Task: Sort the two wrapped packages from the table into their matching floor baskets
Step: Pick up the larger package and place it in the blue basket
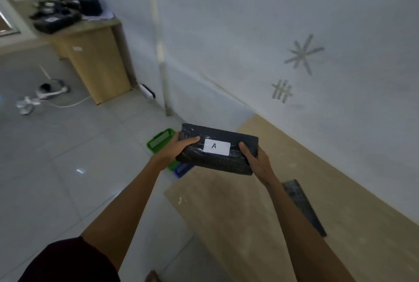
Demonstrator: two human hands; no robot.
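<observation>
Head view: left hand point(172, 153), right hand point(256, 162) clamp ends of black package point(217, 149), label A up, long axis left-right; green basket point(159, 141), blue basket point(181, 169) partly hidden behind.

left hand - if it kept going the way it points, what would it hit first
The left hand points forward and right, and already grips the package. Past that, in the picture, lies the table edge by the wall; depth is unclear.

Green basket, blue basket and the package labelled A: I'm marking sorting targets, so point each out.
green basket point(158, 142): head view, its left rim.
blue basket point(181, 169): head view, the corner showing below the package.
package labelled A point(226, 161): head view, its dark wrapped front.
</observation>
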